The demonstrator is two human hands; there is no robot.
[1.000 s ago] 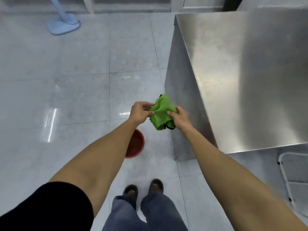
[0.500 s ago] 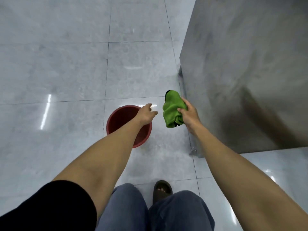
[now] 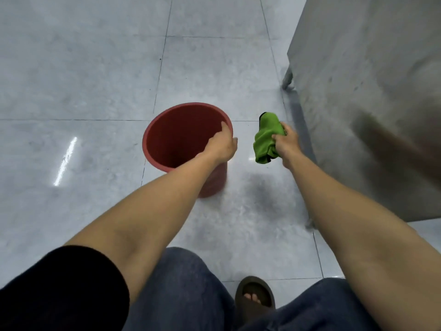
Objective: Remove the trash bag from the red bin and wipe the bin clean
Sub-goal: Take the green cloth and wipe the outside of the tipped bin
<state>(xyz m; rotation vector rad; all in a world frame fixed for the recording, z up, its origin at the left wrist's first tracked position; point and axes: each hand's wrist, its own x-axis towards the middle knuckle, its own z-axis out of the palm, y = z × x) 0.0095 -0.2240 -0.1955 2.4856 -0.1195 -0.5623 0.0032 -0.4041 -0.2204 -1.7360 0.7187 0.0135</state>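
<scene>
My left hand, which hovered over the bin half a second ago, now grips its near rim, thumb inside and fingers curled over the outside. I have crouched lower, so the bin looks larger and closer. It stands on the floor beside the steel table, with no bag visible inside. I judge the grip is there to steady the bin for wiping. My right hand clutches the bunched green cloth just right of the bin, not yet touching it; a second ago both hands worked that cloth up by the table.
</scene>
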